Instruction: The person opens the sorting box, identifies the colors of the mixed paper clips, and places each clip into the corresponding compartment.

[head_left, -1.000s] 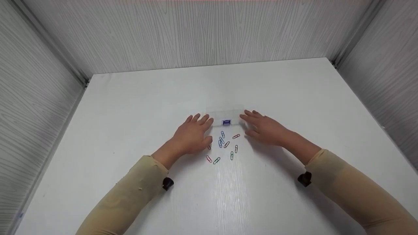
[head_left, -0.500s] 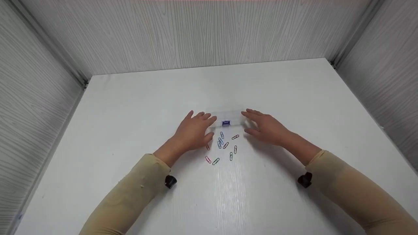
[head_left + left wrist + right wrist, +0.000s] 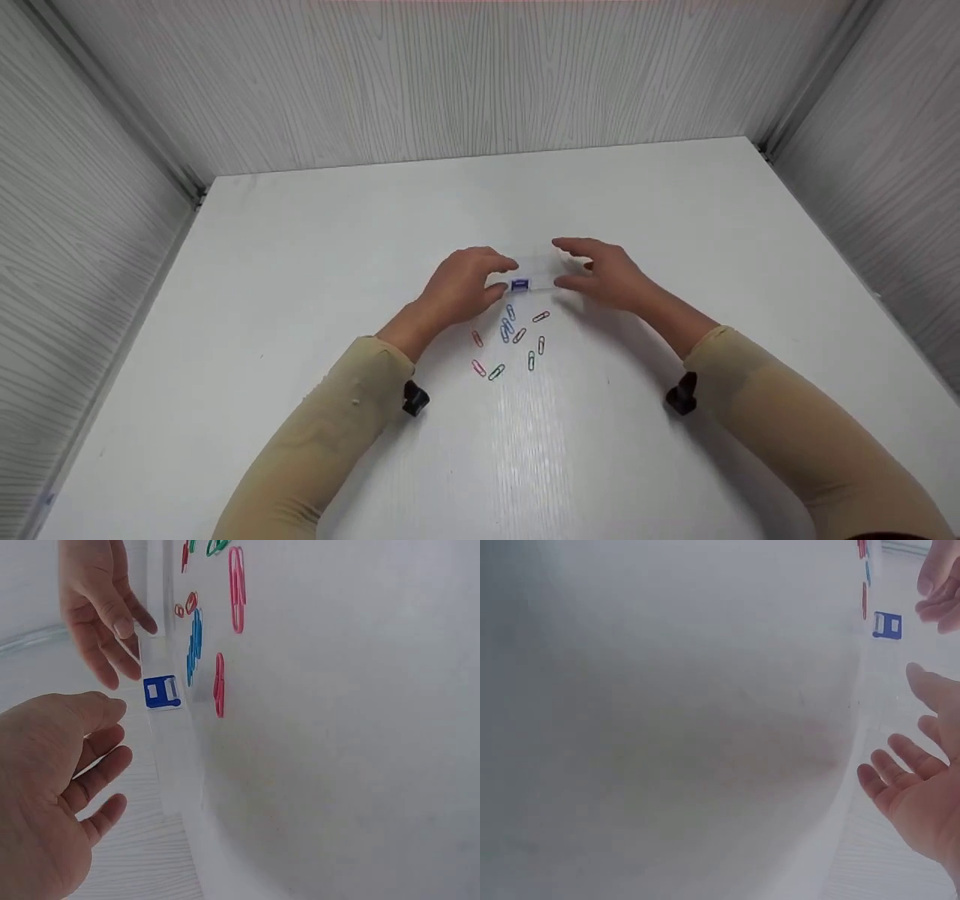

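Note:
A clear plastic box [image 3: 538,268] with a blue latch [image 3: 520,285] on its front side lies on the table between both hands. My left hand [image 3: 465,285] hovers over the box's left part, thumb and index apart near the latch. At the right end is my right hand [image 3: 613,276], its thumb and fingers spread around the corner. Both wrist views show loosely bent fingers with nothing gripped; the latch [image 3: 162,692] sits beyond the left fingertips. Several paper clips are scattered in front of the box: blue ones [image 3: 508,327], a pink one [image 3: 478,367] and a green one [image 3: 496,372] among them.
The white table [image 3: 300,247] extends around the box, with a wood-grain panel [image 3: 465,82] standing along its back edge. Similar panels rise at left and right. A black wrist device [image 3: 415,398] is strapped at the left sleeve, another [image 3: 682,394] at the right.
My left hand has moved right, over the box toward the latch, uncovering an orange-red paper clip. My right hand has shifted slightly forward, its thumb and fingers now wider apart. The paper clips stay put.

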A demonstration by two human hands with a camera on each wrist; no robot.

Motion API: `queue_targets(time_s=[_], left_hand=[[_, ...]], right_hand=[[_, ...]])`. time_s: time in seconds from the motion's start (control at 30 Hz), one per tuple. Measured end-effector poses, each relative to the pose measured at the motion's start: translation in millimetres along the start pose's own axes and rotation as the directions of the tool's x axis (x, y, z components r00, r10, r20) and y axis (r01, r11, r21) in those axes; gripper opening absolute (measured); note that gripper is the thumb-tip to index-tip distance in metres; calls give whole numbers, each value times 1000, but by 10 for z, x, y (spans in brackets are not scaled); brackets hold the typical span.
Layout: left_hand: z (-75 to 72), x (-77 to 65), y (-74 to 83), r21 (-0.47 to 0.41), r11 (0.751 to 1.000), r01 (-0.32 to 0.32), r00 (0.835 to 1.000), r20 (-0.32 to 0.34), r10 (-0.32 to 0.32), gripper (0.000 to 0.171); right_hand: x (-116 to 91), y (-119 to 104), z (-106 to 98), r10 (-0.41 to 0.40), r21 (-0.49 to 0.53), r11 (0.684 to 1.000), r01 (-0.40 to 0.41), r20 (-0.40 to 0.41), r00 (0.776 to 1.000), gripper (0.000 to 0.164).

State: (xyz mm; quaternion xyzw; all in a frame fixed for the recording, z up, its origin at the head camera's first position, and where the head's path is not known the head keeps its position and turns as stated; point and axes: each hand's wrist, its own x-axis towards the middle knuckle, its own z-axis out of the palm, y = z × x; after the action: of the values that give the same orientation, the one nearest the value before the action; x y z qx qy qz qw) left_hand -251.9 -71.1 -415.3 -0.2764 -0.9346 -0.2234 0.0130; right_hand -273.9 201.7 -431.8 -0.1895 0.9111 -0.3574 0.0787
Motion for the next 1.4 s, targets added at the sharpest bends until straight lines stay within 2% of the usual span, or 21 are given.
queue_targets(time_s=[0.13, 0.3, 0.6, 0.83, 1.13, 1.4], left_hand=[[52, 64, -32, -83, 996, 13, 999, 43, -9, 32], [127, 108, -65, -89, 996, 24, 997, 78, -17, 31], [175, 164, -50, -79, 997, 27, 998, 57, -23, 28], [200, 157, -33, -110, 992, 68, 997, 48, -63, 27], [219, 144, 5, -111, 989, 99, 995, 31, -96, 25], [225, 158, 21, -127, 981, 144, 989, 45, -139, 25]], right_hand=[[64, 45, -4, 23, 61, 998, -24, 17, 1000, 70], [117, 123, 8, 36, 117, 992, -42, 59, 998, 74], [151, 177, 2, 109, 112, 986, -121, 105, 988, 79], [140, 156, 22, 130, 118, 983, -144, 113, 985, 77], [149, 143, 30, 133, 105, 984, -145, 115, 984, 76], [159, 161, 39, 114, 106, 986, -127, 121, 986, 76]])
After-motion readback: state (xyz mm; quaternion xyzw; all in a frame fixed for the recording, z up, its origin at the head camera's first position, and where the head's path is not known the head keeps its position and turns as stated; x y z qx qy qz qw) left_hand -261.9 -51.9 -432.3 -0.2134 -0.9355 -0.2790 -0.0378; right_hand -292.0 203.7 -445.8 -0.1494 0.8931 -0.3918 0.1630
